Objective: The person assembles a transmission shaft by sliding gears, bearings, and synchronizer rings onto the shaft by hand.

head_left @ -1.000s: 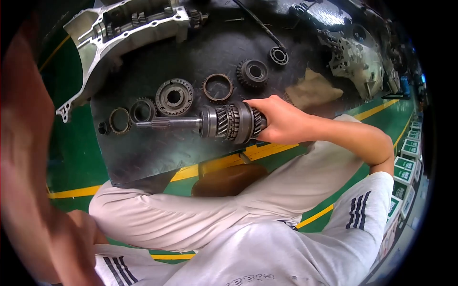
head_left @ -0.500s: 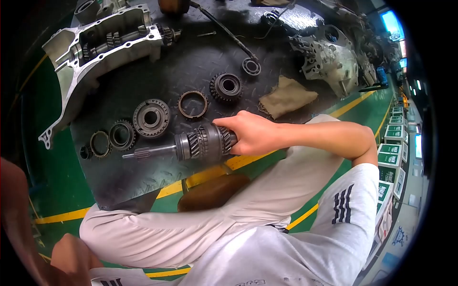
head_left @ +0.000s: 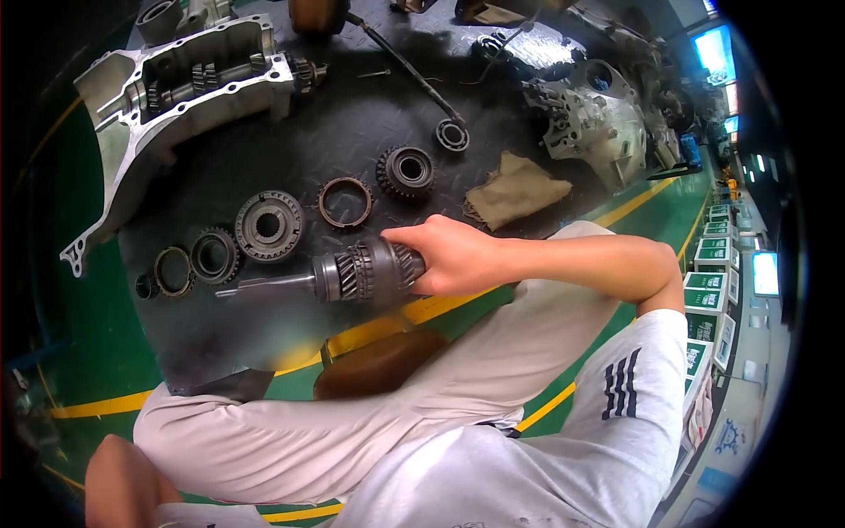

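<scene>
My right hand [head_left: 449, 257] is wrapped round the right end of a geared shaft [head_left: 356, 273], whose splined end points left over the dark table's front part. Behind the shaft lie a hub gear [head_left: 269, 226], a toothed ring [head_left: 214, 255], a thin brass-coloured ring [head_left: 173, 271] and a small dark ring [head_left: 147, 286]. Farther right are another thin ring [head_left: 344, 202] and a thick gear [head_left: 406, 172]. Only the left upper arm or elbow shows at the lower left; my left hand is out of view.
An open metal housing [head_left: 189, 92] with a geared shaft inside stands at the back left. A bearing [head_left: 452, 135] touches a long rod [head_left: 400, 60]. A brown cloth [head_left: 517, 190] lies to the right, before another metal casing [head_left: 598, 123]. A brown stool seat [head_left: 378, 363] is below the table edge.
The view has shifted, so the table parts appear farther left and lower. My left forearm, large at the left edge before, has left the view. My right hand keeps its hold on the shaft.
</scene>
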`<state>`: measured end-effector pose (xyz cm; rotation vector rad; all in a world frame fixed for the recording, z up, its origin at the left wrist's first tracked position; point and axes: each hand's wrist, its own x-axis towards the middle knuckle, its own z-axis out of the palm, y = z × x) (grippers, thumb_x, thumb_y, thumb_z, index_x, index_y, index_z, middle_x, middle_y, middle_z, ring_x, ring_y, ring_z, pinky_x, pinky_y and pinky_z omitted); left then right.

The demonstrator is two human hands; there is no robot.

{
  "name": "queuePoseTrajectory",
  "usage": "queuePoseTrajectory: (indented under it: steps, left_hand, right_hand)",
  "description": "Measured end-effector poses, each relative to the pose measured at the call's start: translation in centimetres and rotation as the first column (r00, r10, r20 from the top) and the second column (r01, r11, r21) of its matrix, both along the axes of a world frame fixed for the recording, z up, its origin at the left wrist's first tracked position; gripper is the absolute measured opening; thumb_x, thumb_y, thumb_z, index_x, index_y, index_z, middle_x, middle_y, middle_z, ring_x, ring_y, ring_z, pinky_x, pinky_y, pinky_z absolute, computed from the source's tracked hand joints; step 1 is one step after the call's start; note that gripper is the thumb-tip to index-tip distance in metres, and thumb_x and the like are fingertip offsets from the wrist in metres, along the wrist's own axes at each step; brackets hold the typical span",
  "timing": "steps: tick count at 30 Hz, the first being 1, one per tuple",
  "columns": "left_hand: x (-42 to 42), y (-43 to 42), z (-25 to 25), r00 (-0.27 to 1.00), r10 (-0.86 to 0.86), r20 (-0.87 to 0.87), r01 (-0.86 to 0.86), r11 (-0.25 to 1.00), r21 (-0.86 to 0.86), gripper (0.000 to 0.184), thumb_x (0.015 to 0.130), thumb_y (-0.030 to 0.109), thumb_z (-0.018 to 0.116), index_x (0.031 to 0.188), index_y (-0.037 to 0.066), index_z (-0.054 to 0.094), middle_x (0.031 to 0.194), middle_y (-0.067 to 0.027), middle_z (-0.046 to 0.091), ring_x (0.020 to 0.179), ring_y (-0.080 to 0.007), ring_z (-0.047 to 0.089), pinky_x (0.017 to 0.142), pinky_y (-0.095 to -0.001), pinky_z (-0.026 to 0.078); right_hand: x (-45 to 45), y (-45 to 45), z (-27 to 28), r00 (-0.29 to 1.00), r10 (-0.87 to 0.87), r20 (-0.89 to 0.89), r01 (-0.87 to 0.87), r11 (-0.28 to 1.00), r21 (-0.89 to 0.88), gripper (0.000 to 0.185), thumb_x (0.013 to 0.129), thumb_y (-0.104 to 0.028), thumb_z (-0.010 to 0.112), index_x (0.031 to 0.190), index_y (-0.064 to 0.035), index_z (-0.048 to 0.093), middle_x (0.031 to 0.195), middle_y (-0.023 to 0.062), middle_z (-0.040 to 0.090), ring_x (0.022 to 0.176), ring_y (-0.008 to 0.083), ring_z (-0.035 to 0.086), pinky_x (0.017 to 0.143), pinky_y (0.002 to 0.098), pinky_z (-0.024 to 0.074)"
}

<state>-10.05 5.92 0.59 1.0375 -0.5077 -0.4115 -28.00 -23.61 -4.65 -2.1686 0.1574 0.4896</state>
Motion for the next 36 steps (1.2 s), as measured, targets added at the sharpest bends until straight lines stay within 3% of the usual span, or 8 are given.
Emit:
queuePoseTrajectory:
  steps: [9, 13, 15, 16, 18, 26, 34, 36]
  left_hand:
    - [0.2, -0.8, 1.9, 0.996, 0.018, 0.087, -0.017, 1.000, -0.006, 0.058, 0.091, 0.046, 0.072, 0.131, 0.006, 0.060, 0.114, -0.0079, 0.065, 0.104, -0.0233, 0.061, 0.080, -0.0399, 0.047]
    - [0.2, -3.2, 5.1, 0.936, 0.033, 0.351, -0.065, 0.995, 0.080, 0.057, 0.090, 0.044, 0.073, 0.131, 0.006, 0.060, 0.113, -0.0078, 0.065, 0.105, -0.0232, 0.060, 0.080, -0.0401, 0.047]
    - [-0.6, -5.0, 5.0, 0.772, -0.126, 0.623, -0.116, 0.936, 0.333, 0.057, 0.090, 0.043, 0.073, 0.131, 0.006, 0.060, 0.113, -0.0078, 0.064, 0.105, -0.0231, 0.059, 0.080, -0.0402, 0.046]
    - [-1.0, -5.6, 3.8, 0.454, -0.388, 0.802, -0.226, 0.820, 0.525, 0.051, 0.083, 0.028, 0.081, 0.123, 0.003, 0.063, 0.112, -0.0108, 0.064, 0.107, -0.0272, 0.059, 0.084, -0.0406, 0.045]
    - [-1.8, -4.9, 0.7, 0.105, -0.660, 0.744, -0.359, 0.673, 0.647, 0.050, 0.076, 0.017, 0.083, 0.119, 0.002, 0.064, 0.118, -0.0137, 0.064, 0.111, -0.0312, 0.059, 0.088, -0.0410, 0.045]
    - [-2.5, -4.3, -4.4, 0.083, -0.742, 0.666, -0.460, 0.564, 0.686, 0.045, 0.078, 0.025, 0.083, 0.111, 0.000, 0.065, 0.100, -0.0098, 0.065, 0.099, -0.0287, 0.059, 0.088, -0.0392, 0.046]
    - [-1.6, -4.5, -5.5, 0.389, -0.730, 0.563, -0.084, 0.580, 0.810, 0.044, 0.081, 0.036, 0.085, 0.095, 0.002, 0.062, 0.076, -0.0155, 0.066, 0.071, -0.0364, 0.067, 0.061, -0.0445, 0.051]
    - [-1.2, -5.5, -3.9, 0.502, -0.795, 0.340, 0.075, 0.431, 0.899, 0.046, 0.080, 0.040, 0.086, 0.089, 0.000, 0.064, 0.069, -0.0159, 0.066, 0.064, -0.0377, 0.066, 0.060, -0.0422, 0.052]
  right_hand:
    - [0.1, 0.1, 0.2, 1.000, 0.014, -0.024, -0.014, 1.000, -0.012, 0.056, 0.075, -0.008, 0.071, 0.129, 0.0006, 0.062, 0.090, 0.0275, 0.072, 0.088, 0.0457, 0.070, 0.078, 0.0498, 0.0555]
    - [0.4, 0.1, 0.6, 0.999, 0.024, -0.047, -0.025, 1.000, -0.007, 0.056, 0.076, -0.008, 0.071, 0.130, -0.0018, 0.062, 0.091, 0.0267, 0.072, 0.088, 0.0448, 0.070, 0.078, 0.0494, 0.0557]
    - [0.4, 0.2, 1.0, 0.998, 0.028, -0.050, -0.029, 0.999, -0.029, 0.056, 0.076, -0.008, 0.071, 0.131, -0.0018, 0.062, 0.091, 0.0265, 0.072, 0.088, 0.0447, 0.070, 0.078, 0.0494, 0.0557]
    - [0.4, 0.3, 1.1, 0.998, 0.027, -0.064, -0.031, 0.998, -0.058, 0.056, 0.076, -0.008, 0.071, 0.131, -0.0019, 0.062, 0.091, 0.0263, 0.072, 0.088, 0.0446, 0.070, 0.078, 0.0494, 0.0556]
    - [0.2, 0.5, 1.1, 0.999, 0.033, -0.020, -0.033, 0.999, -0.039, 0.054, 0.077, -0.009, 0.070, 0.130, -0.0021, 0.061, 0.091, 0.0259, 0.072, 0.088, 0.0444, 0.070, 0.078, 0.0496, 0.0555]
    - [0.2, 0.3, 1.5, 1.000, 0.025, -0.008, -0.026, 0.998, -0.064, 0.054, 0.079, -0.007, 0.074, 0.129, 0.0002, 0.056, 0.092, 0.0255, 0.072, 0.089, 0.0439, 0.071, 0.079, 0.0488, 0.0553]
    - [0.2, -0.1, 5.7, 0.994, 0.034, -0.101, -0.054, 0.976, -0.210, 0.060, 0.078, -0.018, 0.087, 0.127, 0.0005, 0.056, 0.096, 0.0262, 0.073, 0.093, 0.0443, 0.071, 0.080, 0.0497, 0.0553]
    - [0.0, -0.4, 4.8, 0.996, 0.029, -0.079, -0.044, 0.981, -0.191, 0.059, 0.077, -0.019, 0.089, 0.123, 0.0016, 0.057, 0.096, 0.0263, 0.073, 0.093, 0.0445, 0.071, 0.080, 0.0501, 0.0551]
